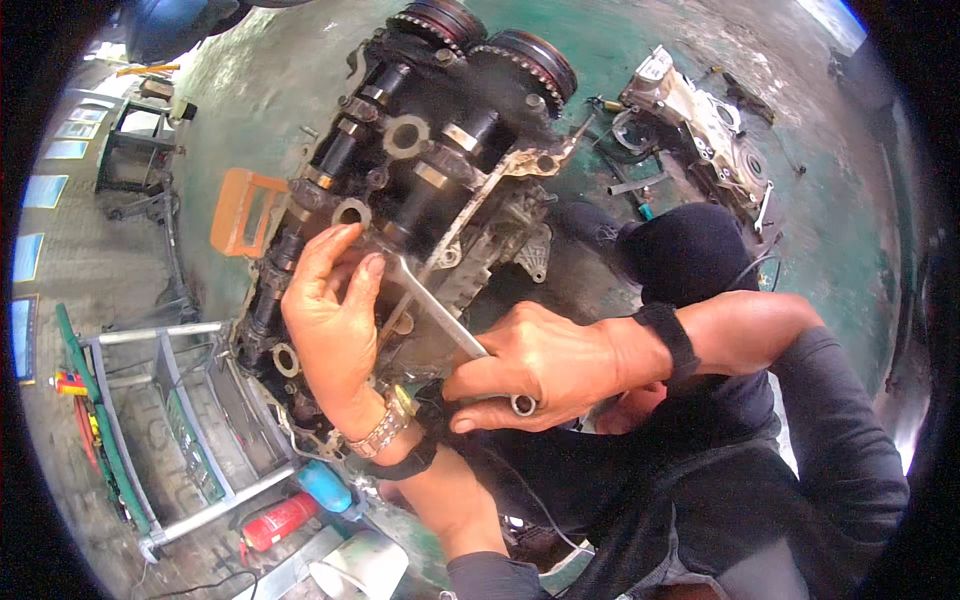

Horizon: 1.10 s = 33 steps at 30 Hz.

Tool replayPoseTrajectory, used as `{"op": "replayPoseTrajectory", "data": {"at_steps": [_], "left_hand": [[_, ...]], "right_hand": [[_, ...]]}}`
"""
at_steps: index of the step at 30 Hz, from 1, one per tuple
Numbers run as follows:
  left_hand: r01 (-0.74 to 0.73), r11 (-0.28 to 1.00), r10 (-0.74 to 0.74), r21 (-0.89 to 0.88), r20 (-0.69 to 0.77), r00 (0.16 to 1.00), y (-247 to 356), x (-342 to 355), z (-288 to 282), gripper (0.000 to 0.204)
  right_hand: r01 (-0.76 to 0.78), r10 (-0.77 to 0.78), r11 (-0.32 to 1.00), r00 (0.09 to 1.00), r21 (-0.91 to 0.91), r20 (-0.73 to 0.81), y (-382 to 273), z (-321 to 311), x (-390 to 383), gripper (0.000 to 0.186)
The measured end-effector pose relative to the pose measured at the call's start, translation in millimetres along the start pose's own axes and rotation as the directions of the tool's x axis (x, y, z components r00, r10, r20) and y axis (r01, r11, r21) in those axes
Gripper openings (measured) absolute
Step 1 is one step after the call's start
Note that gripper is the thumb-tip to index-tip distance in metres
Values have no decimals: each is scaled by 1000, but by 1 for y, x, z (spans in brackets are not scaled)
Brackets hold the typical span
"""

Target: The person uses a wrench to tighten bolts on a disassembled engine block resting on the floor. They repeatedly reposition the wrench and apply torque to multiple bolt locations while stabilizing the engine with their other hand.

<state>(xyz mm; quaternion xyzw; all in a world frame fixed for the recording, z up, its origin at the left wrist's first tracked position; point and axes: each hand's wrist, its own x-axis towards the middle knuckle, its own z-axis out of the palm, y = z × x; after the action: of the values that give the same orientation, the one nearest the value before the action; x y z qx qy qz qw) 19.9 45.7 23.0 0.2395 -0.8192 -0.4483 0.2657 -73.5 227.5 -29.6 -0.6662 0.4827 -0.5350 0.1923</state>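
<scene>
My right hand (550, 365) grips a silver combination wrench (440, 318). The wrench's ring end sticks out below my fingers, and its other end reaches the engine, just beside my left thumb. Whether that end sits on a fastener cannot be made out. My left hand (335, 310) rests over the top of the engine cylinder head (430, 185), its fingers extended and the thumb apart from them. Its fingertips are by a round metal ring (351, 213), and nothing shows between them. Dark camshafts (375, 95) run along the head to two toothed sprockets (525, 70) at the far end.
A removed metal engine cover (690, 130) lies on the green floor at the far right, among loose parts and a wrench (764, 207). An orange plastic stool (240, 212) stands left of the engine. Nearer are a metal rack (190, 525) and a red fire extinguisher (280, 521).
</scene>
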Motion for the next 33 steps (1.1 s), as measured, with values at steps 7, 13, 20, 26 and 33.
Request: {"op": "replayPoseTrajectory", "data": {"at_steps": [7,13,20,26,33], "left_hand": [[-82,995,83,51,-15,996,1,-4,-2,31],[-76,997,78,29,-40,996,1,-4,-1,29],[-43,997,45,59,-24,999,3,-4,-2,31],[-42,999,42,0,-22,999,-1,-3,-1,33],[-48,999,48,0,-23,999,0,-2,-1,33]], "right_hand": [[87,-89,987,996,-138,-8,-6,-20,0,56],[-112,148,974,973,199,-175,-4,-56,3,64],[-234,472,756,842,611,-261,2,-68,9,51],[-244,500,656,850,714,-169,10,-71,10,50],[-279,560,575,819,769,-122,15,-66,18,51]]}}
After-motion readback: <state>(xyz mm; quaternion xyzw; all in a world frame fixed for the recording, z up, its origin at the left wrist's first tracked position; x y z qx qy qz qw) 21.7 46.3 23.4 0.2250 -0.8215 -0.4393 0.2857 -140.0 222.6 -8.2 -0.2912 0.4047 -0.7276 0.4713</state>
